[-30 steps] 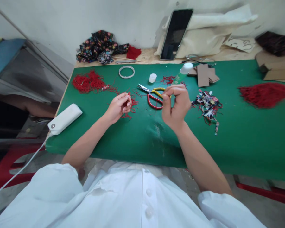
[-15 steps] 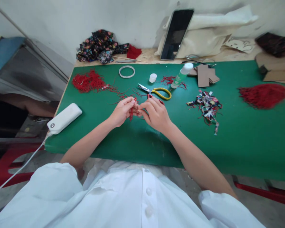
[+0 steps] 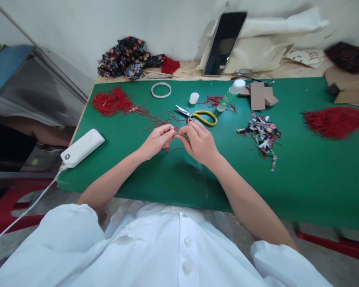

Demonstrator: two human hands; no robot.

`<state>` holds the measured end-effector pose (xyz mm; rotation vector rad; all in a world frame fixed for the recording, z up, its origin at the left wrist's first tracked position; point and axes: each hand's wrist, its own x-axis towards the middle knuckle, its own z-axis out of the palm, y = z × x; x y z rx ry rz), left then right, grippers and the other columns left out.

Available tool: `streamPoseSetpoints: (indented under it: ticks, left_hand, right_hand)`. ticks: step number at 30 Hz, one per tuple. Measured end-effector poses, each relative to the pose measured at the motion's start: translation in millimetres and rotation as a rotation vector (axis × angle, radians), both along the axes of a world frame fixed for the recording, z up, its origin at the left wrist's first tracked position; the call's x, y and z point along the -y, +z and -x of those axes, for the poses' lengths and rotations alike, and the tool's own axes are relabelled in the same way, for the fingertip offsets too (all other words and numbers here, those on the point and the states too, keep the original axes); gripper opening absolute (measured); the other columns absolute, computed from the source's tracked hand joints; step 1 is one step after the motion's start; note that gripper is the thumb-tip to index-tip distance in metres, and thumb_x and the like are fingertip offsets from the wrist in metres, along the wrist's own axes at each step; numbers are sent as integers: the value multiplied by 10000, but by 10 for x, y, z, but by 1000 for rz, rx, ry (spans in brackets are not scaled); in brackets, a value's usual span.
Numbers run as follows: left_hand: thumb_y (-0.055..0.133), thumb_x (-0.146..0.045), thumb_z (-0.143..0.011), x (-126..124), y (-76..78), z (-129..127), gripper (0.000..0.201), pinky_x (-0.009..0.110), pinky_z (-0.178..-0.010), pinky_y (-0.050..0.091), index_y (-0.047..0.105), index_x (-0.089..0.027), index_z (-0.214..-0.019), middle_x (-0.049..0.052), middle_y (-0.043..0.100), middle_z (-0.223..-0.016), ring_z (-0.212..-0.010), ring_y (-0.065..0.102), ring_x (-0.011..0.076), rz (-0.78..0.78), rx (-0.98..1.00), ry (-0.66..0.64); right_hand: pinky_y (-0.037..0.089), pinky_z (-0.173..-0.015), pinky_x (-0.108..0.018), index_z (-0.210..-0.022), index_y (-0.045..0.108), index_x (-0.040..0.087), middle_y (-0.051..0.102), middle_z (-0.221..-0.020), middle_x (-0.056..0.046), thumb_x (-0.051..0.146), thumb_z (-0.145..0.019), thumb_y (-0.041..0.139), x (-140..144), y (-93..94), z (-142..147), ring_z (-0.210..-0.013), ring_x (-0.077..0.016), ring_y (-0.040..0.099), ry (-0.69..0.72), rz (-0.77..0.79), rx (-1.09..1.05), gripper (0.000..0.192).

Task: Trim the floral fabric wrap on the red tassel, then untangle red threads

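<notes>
My left hand [image 3: 158, 142] is closed around a small bundle of red yarn [image 3: 175, 130]; strands show at its fingertips and below the palm. Thumb and fingers of my right hand [image 3: 200, 143] pinch at the same yarn, close beside the left fingertips, and a thin strand runs between the hands. Just beyond the right hand lie scissors [image 3: 204, 117] with one yellow handle loop showing; the red part is mostly hidden by the hand. Loose red strands [image 3: 158, 120] are scattered past the left hand, trailing from a red yarn heap [image 3: 112, 102].
Around the green mat [image 3: 167, 179] lie a white power bank [image 3: 83, 148] with a cable, a tape ring [image 3: 161, 90], a white cap [image 3: 194, 98], a glue bottle [image 3: 231, 95], cardboard pieces [image 3: 258, 96], fabric scraps [image 3: 261, 133] and a red yarn bundle [image 3: 335, 121]. A phone [image 3: 225, 44] leans at the back.
My left fingers have closed further over the red yarn, so less of it shows. The right fingertips have shifted slightly, and a strand now stretches below them. The view has moved a little.
</notes>
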<state>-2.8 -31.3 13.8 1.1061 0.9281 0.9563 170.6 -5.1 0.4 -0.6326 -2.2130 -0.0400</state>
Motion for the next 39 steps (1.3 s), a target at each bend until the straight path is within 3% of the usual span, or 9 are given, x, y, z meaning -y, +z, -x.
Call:
streamPoseSetpoints:
  ticks: [14, 32, 39]
  left_hand:
    - [556, -509, -891, -25, -126, 76, 360, 194, -462, 288, 534, -161, -801, -85, 360, -545, -462, 338, 40, -187, -199, -52]
    - [561, -564, -875, -12, -112, 71, 402, 208, -455, 239, 524, -171, -798, -90, 322, -539, -453, 284, 43, -148, -184, -45]
    - [618, -600, -820, -15, -69, 44, 452, 198, -433, 239, 498, -170, -756, -100, 334, -522, -435, 280, 31, -114, -135, -35]
  right_hand:
    - [453, -709, -323, -894, 523, 202, 604, -776, -43, 305, -1011, 442, -11, 4, -29, -706, -183, 504, -17, -3, 7, 175]
    - [409, -680, -324, -813, 522, 217, 540, -720, -20, 267, -975, 473, 7, 33, -24, -695, -171, 468, 24, 245, -75, 177]
    - [420, -673, -312, -808, 511, 215, 521, -699, -6, 224, -956, 500, 15, 41, -24, -672, -158, 451, 85, 180, -90, 149]
